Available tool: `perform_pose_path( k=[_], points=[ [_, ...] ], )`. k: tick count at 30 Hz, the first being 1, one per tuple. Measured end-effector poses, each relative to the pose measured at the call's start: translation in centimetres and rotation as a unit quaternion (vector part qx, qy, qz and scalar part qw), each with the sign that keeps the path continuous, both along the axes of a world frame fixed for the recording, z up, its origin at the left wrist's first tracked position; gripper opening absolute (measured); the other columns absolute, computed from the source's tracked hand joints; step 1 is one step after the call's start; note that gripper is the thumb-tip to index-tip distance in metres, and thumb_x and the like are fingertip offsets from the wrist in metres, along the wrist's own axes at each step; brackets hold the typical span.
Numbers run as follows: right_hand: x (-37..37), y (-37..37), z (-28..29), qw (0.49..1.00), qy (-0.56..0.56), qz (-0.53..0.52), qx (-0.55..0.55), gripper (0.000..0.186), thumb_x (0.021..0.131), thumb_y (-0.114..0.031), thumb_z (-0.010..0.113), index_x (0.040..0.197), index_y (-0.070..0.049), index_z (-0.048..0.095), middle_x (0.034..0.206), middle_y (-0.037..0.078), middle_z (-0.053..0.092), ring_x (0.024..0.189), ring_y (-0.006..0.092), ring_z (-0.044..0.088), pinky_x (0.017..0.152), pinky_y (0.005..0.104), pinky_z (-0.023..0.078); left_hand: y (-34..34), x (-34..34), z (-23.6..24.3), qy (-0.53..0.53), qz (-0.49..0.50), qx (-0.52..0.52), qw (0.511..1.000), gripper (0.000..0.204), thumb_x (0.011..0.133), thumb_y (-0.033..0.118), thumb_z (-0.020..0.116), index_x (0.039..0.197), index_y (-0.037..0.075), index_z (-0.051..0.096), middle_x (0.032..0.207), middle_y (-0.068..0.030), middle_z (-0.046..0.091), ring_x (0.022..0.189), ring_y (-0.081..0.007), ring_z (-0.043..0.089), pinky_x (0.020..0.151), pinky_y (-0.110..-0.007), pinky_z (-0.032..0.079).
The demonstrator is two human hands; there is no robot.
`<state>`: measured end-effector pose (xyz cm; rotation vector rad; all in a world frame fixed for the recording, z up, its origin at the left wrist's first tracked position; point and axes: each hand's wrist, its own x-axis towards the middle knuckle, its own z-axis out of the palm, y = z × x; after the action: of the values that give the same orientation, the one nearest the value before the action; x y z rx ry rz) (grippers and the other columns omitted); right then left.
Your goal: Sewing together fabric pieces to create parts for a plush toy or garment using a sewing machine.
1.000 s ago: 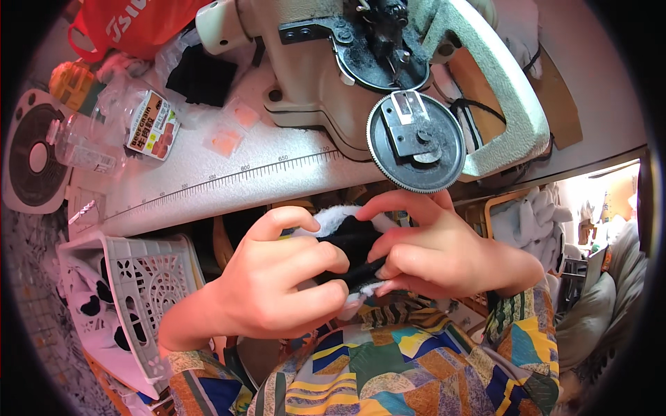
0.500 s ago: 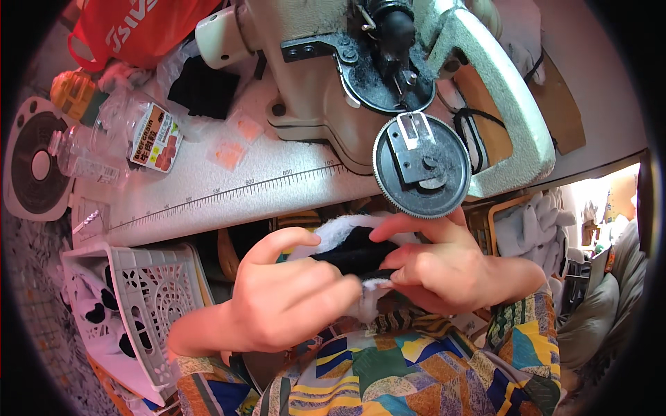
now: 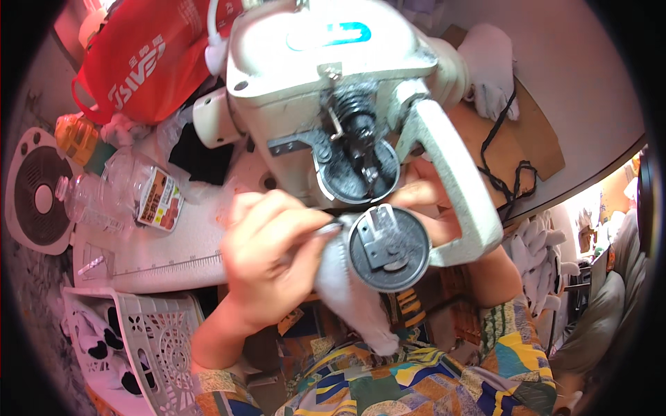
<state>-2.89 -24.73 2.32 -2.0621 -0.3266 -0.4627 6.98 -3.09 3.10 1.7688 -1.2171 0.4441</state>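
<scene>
Nearest, below the sewing machine, patterned clothing is seen. Below and to the left of the machine, a white lattice crate is noted; white pieces with black patches are held in it.

The light grey fabric piece is located at the front of the machine, just left of its round toothed disc; its lower end is left hanging toward the clothing. The upper edge is pinched between the fingers of the left hand. The right hand is placed behind the disc and the machine's curved arm, by which it is partly blocked from view; whether anything is gripped by its fingers cannot be told. Part of the fabric may not be seen past the disc.

Right of the machine and lower, pale gloves are heaped.

On the counter, left of the machine, clear plastic containers are crowded together. A black cloth is found nearer the machine, a white box with a dark round face farther out. Right of the machine, cardboard is crossed by a black cord; a white glove is laid there. Beyond the containers, a red bag is set.
</scene>
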Motion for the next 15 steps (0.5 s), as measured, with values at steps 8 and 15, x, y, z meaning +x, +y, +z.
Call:
perform_pose_path(
  k=[8, 15],
  points=[
    [0.9, 0.1, 0.9, 0.998, -0.05, -0.04, 0.002, 0.018, 0.075, -0.01, 0.079, 0.09, 0.0, 0.075, 0.08, 0.009, 0.072, 0.072, 0.0169, 0.061, 0.065, 0.0302, 0.049, 0.8, -0.6, 2.0, -0.144, 0.031, 0.049, 0.988, 0.031, 0.064, -0.006, 0.07, 0.093, 0.006, 0.071, 0.077, -0.0039, 0.063, 0.069, -0.0208, 0.049, 0.066, -0.034, 0.035],
    [0.1, -0.3, 1.0, 0.994, -0.062, -0.082, 0.028, 0.019, 0.07, -0.01, 0.081, 0.087, -0.003, 0.076, 0.079, 0.005, 0.071, 0.073, 0.0153, 0.056, 0.065, 0.0287, 0.047, -0.1, -0.9, 1.3, -0.154, 0.026, 0.01, 0.988, 0.034, 0.065, -0.006, 0.07, 0.097, 0.006, 0.071, 0.08, -0.003, 0.064, 0.067, -0.0169, 0.052, 0.066, -0.032, 0.034]
  ],
)
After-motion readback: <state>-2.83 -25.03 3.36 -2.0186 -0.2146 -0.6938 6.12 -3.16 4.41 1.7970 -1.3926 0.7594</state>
